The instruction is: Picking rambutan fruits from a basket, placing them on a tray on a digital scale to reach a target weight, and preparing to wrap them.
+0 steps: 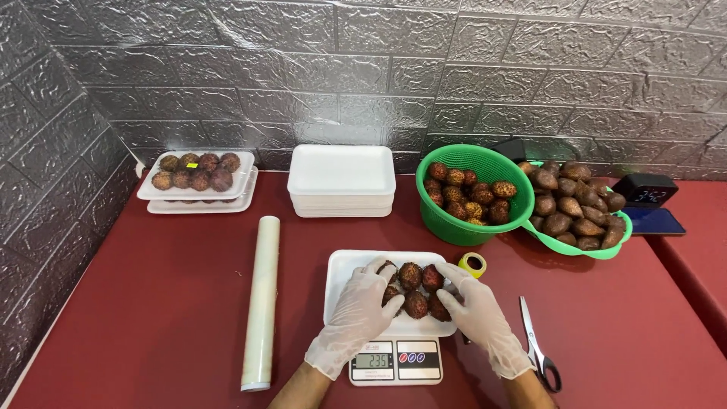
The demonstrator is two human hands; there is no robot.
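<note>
A person's gloved left hand (362, 309) and right hand (478, 312) rest on a cluster of dark, scaly fruits (415, 289) in a white foam tray (342, 266) that sits on a small scale (395, 360) at the 6 o'clock edge of a red table (151, 303). The fingers of both hands are loosely spread and curved over the fruits from either side, cupping rather than pinching; no single fruit is clearly lifted. The fruits appear small, firm and rough-skinned, so they should grip well through gloves, best taken singly around the middle. The tray looks light and easily dented, and is probably best held flat from beneath by its long edges. At 9 o'clock lies a roll of film (261, 301); at 10 o'clock a filled tray (198, 176) sits on another; at 12 o'clock stands a stack of empty trays (342, 180). At 1 o'clock a green basket (462, 227) holds reddish fruits, and at 2 o'clock a second basket (598, 250) holds brown ones. A yellow tape roll (473, 264) and scissors (536, 344) lie at 3 o'clock. The hands hide part of the fruit cluster, so its count is uncertain; the forearms are cut off below.
</note>
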